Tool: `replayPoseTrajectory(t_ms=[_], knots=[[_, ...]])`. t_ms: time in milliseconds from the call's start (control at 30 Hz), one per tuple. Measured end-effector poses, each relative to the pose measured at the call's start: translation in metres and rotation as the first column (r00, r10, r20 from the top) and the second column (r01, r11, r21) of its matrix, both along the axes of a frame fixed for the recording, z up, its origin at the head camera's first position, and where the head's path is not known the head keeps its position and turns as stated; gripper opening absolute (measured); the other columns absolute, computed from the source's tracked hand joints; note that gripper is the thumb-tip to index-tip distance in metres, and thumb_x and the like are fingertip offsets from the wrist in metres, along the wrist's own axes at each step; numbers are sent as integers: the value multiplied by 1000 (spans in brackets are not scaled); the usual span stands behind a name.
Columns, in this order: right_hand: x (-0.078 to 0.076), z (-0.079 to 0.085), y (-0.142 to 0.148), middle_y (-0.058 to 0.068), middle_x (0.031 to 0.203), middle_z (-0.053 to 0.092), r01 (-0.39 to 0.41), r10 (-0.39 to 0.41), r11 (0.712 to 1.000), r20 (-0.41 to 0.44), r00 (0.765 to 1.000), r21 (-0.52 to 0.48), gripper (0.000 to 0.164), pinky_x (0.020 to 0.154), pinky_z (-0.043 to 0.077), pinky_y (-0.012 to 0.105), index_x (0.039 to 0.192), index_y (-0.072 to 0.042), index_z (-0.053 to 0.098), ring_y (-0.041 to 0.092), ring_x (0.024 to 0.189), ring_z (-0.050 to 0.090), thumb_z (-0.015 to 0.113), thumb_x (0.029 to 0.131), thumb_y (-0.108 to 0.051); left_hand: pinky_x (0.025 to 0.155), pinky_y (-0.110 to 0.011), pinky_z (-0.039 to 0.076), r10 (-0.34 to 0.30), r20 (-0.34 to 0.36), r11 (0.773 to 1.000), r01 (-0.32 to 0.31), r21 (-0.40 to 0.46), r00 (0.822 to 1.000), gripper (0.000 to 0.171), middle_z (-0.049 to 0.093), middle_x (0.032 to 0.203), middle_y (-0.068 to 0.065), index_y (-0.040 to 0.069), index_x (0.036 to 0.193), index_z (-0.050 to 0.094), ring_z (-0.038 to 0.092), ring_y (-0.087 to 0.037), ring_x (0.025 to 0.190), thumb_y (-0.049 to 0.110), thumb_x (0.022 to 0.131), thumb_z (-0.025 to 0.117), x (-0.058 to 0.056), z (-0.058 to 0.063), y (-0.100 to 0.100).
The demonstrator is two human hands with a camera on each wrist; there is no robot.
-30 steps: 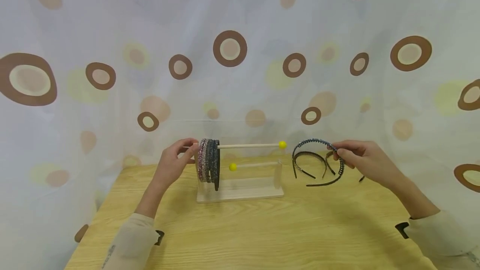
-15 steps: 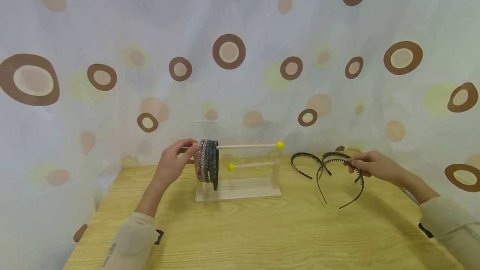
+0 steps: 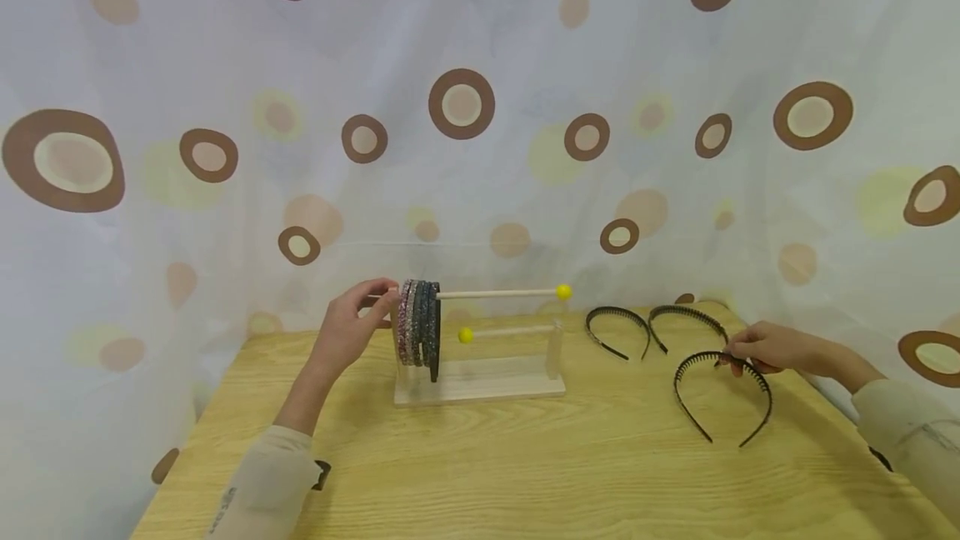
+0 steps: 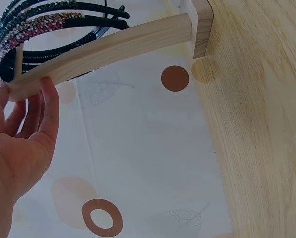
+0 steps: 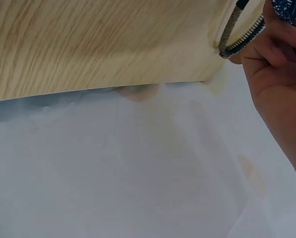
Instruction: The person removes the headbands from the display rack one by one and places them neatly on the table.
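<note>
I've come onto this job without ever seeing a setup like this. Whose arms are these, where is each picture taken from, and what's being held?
There is no machine: these are a person's own bare hands. The wide view comes from a camera worn on the head, looking forward and down; the two close views come from cameras on the left and right wrists. The left hand grips one end post of a wooden stand, whose upper rod carries a row of glittery headbands. The right hand pinches a separate headband near its top. Two more headbands rest toward the far side of the wood-grained table.
</note>
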State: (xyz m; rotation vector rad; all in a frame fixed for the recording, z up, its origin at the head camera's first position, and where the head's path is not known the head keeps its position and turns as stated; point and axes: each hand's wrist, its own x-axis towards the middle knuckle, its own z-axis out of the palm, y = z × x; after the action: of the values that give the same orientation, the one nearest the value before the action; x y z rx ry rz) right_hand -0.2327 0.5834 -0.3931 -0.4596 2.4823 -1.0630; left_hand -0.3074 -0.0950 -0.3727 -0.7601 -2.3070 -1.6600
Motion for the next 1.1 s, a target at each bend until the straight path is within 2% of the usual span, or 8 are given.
replayPoseTrajectory(t_ms=[167,367,433,533,633,800,967,1100], knots=[[-10,-18,14,23,86,69,-2,1,1000,-88,996,-14,30,33,22,30,113,20,62,1,45,25,41,109,-1,78,-38,65,2,-18,1000,-1,7,1000,44,64,122,-12,3,131,63,64,-28,110,37,103,63,2,1,-1],[-12,-35,19,16,86,72,30,-32,999,-174,984,-10,27,34,31,23,116,17,62,0,45,29,47,109,-4,78,-35,65,5,-20,1000,-5,-2,1000,41,64,122,-11,6,131,64,65,-27,110,37,104,62,2,0,-1],[-11,-35,17,14,89,72,57,-51,998,-200,978,26,27,40,39,23,119,16,61,3,50,40,52,107,-6,77,-35,65,6,-18,1000,-6,0,1000,40,64,123,-11,7,131,64,65,-27,109,37,104,62,2,0,0],[-10,-32,13,11,98,71,124,-97,988,-257,961,92,31,53,50,25,121,14,62,9,70,57,63,102,-10,77,-35,65,11,-16,1000,-11,4,1000,40,64,123,-10,8,130,64,65,-26,109,38,103,63,3,1,0],[-9,-30,11,12,104,70,165,-111,976,-335,936,139,31,68,57,28,120,11,64,18,91,64,68,99,-11,76,-32,65,18,-14,1000,-18,-1,1000,41,64,123,-10,8,130,64,65,-26,109,39,103,62,3,2,0],[-8,-34,13,21,114,68,218,-128,965,-460,878,147,23,66,57,29,118,4,71,17,90,64,67,99,-8,76,-31,64,26,-13,1000,-26,-11,1000,42,64,123,-10,7,131,64,65,-26,109,39,103,62,3,1,0],[-2,-41,15,24,119,66,289,-220,953,-446,868,92,25,61,58,33,119,2,71,21,83,63,68,101,-15,76,-32,65,24,-16,1000,-24,-12,1000,44,64,122,-10,5,132,63,65,-26,108,39,103,62,2,0,1],[3,-44,14,22,120,66,376,-317,925,-421,850,64,33,67,60,36,122,1,70,28,95,64,70,100,-23,75,-32,65,21,-18,1000,-22,-14,1000,45,64,122,-10,4,131,63,65,-26,108,39,103,62,2,0,1]])
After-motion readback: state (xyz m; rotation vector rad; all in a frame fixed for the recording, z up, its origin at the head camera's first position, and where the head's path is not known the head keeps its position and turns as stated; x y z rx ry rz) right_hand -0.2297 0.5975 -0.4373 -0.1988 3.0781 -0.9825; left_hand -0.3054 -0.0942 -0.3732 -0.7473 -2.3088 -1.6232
